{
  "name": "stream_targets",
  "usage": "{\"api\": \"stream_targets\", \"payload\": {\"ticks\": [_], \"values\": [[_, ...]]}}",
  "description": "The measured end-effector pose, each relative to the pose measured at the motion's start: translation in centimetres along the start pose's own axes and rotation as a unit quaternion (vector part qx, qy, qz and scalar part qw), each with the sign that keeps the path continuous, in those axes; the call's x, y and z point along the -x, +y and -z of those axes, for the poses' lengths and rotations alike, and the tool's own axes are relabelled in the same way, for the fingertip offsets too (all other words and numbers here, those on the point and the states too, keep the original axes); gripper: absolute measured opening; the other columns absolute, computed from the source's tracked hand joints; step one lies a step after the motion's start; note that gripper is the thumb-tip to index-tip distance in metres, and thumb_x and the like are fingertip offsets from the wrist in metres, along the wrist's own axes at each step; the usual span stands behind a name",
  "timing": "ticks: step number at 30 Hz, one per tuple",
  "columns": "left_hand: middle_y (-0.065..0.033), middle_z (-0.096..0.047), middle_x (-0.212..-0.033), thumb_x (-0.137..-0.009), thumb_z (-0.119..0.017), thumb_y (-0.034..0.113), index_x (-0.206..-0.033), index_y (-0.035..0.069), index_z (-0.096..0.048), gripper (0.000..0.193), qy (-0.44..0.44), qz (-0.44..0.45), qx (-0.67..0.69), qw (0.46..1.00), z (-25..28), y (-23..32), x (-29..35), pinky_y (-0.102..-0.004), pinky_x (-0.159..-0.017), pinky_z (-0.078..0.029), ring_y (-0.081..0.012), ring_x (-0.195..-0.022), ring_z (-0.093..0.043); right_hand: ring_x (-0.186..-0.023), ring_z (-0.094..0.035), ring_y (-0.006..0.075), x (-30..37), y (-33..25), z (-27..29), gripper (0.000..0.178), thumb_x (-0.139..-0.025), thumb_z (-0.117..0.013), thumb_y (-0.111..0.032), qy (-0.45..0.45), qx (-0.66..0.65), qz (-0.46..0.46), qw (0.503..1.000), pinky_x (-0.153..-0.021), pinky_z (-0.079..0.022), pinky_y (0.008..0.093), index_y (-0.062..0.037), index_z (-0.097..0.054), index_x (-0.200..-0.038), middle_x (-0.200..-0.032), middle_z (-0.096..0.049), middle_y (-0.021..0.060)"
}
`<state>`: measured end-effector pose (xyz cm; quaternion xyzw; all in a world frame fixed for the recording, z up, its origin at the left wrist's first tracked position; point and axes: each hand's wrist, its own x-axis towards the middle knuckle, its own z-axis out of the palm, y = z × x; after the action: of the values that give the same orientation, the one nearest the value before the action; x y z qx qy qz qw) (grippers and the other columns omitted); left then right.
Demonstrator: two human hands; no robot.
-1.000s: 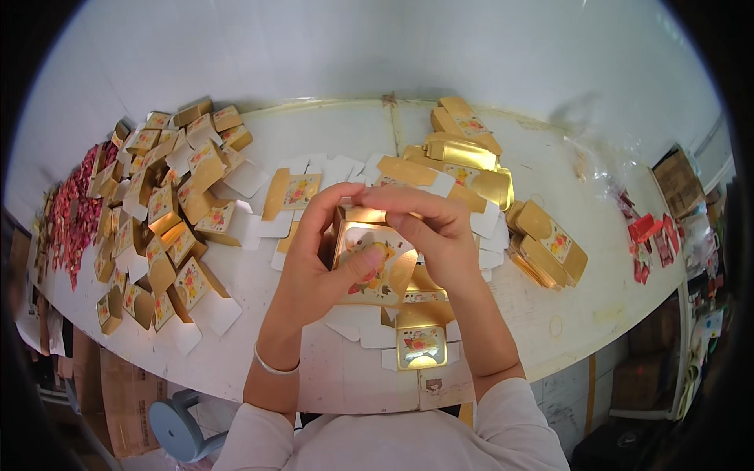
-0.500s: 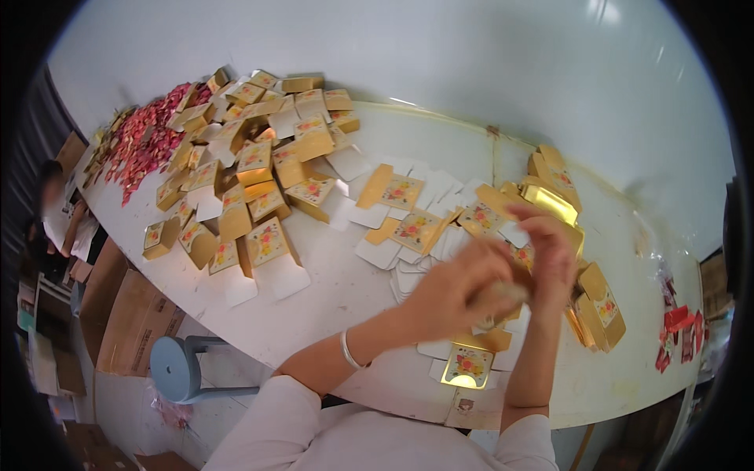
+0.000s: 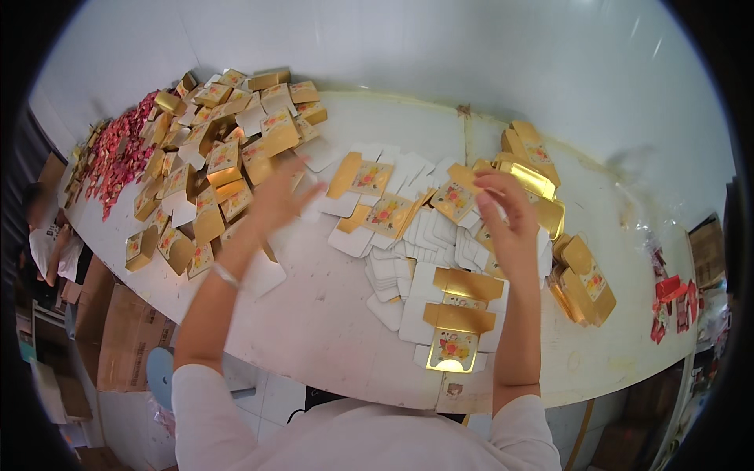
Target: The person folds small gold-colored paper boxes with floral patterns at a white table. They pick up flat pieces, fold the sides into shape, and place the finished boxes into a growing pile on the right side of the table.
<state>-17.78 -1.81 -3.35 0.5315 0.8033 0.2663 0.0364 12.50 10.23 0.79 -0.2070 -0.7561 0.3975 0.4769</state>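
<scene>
My left hand (image 3: 276, 198) is blurred, fingers spread and holding nothing, over the edge of a heap of folded gold boxes (image 3: 220, 161) at the left of the white table (image 3: 314, 314). Fingers apart, my right hand (image 3: 509, 224) hovers empty above flat gold-and-white box blanks (image 3: 385, 212) in the middle. Its fingertips are close to a stack of shiny gold boxes (image 3: 532, 179) at the right. A part-folded gold box (image 3: 455, 334) with a flower print lies near the front edge between my arms.
More gold boxes (image 3: 585, 282) lie at the right, with red packets (image 3: 671, 302) beyond them. A pile of red wrappers (image 3: 118, 157) covers the far left end. Cardboard cartons (image 3: 118, 330) and a blue stool (image 3: 161, 377) stand on the floor. Another person (image 3: 47, 235) is at the far left.
My hands, together on a gold box a second ago, have parted. The left hand swung left toward the heap, the right hand stays by the right stack, and the view turned left.
</scene>
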Motion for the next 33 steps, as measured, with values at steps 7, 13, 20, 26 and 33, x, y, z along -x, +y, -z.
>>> {"api": "stream_targets", "payload": {"ticks": [7, 13, 20, 26, 33], "values": [[-0.0206, -0.047, -0.114, -0.061, -0.062, 0.066, -0.125, 0.008, -0.042, 0.089, -0.101, 0.141, -0.114, 0.978, -9.8, 3.7, -5.0, -0.0415, -0.086, -0.039, -0.0350, -0.112, -0.042, -0.096, -0.051, 0.0212, 0.1, -0.2, -1.4, 0.016, -0.081, -0.059, -0.012, -0.046, 0.044, -0.012, 0.998, -0.081, -0.040, 0.0289, -0.0017, -0.056, -0.093, -0.103, -0.054, 0.0107], [-0.0170, -0.044, -0.112, -0.058, -0.073, 0.051, -0.127, 0.013, -0.037, 0.087, -0.111, 0.100, -0.147, 0.978, -9.6, 7.5, -4.8, -0.0401, -0.079, -0.041, -0.0330, -0.102, -0.048, -0.095, -0.052, 0.0213, 0.1, 0.3, -1.1, 0.016, -0.081, -0.059, -0.012, -0.025, 0.032, -0.002, 0.999, -0.081, -0.040, 0.0289, -0.0018, -0.055, -0.093, -0.103, -0.054, 0.0099], [-0.0135, -0.056, -0.106, -0.070, -0.070, 0.008, -0.127, 0.006, -0.036, 0.066, 0.042, -0.063, 0.288, 0.955, -5.8, 10.7, -2.4, -0.0326, -0.078, -0.048, -0.0227, -0.092, -0.059, -0.097, -0.051, 0.0309, -0.3, 1.2, -0.6, 0.024, -0.078, -0.061, -0.011, 0.050, 0.142, 0.092, 0.984, -0.082, -0.041, 0.0345, -0.0013, -0.055, -0.099, -0.100, -0.055, 0.0144], [-0.0122, -0.058, -0.103, -0.072, -0.069, 0.009, -0.124, 0.006, -0.041, 0.059, 0.030, -0.102, 0.372, 0.922, -3.9, 15.6, 3.1, -0.0306, -0.072, -0.048, -0.0223, -0.090, -0.060, -0.086, -0.051, 0.0281, 0.0, -0.4, -1.8, 0.017, -0.074, -0.063, -0.012, 0.039, 0.209, 0.097, 0.972, -0.088, -0.034, 0.0357, -0.0028, -0.057, -0.087, -0.088, -0.055, 0.0094], [-0.0162, -0.052, -0.101, -0.066, -0.073, 0.016, -0.132, 0.001, -0.027, 0.082, 0.141, -0.230, 0.175, 0.947, -4.4, 17.5, 4.8, -0.0350, -0.070, -0.047, -0.0304, -0.087, -0.055, -0.089, -0.049, 0.0234, 0.7, -1.6, -1.5, 0.014, -0.072, -0.065, -0.016, -0.004, 0.208, 0.199, 0.958, -0.096, -0.024, 0.0469, -0.0059, -0.056, -0.073, -0.087, -0.052, 0.0074]]}}
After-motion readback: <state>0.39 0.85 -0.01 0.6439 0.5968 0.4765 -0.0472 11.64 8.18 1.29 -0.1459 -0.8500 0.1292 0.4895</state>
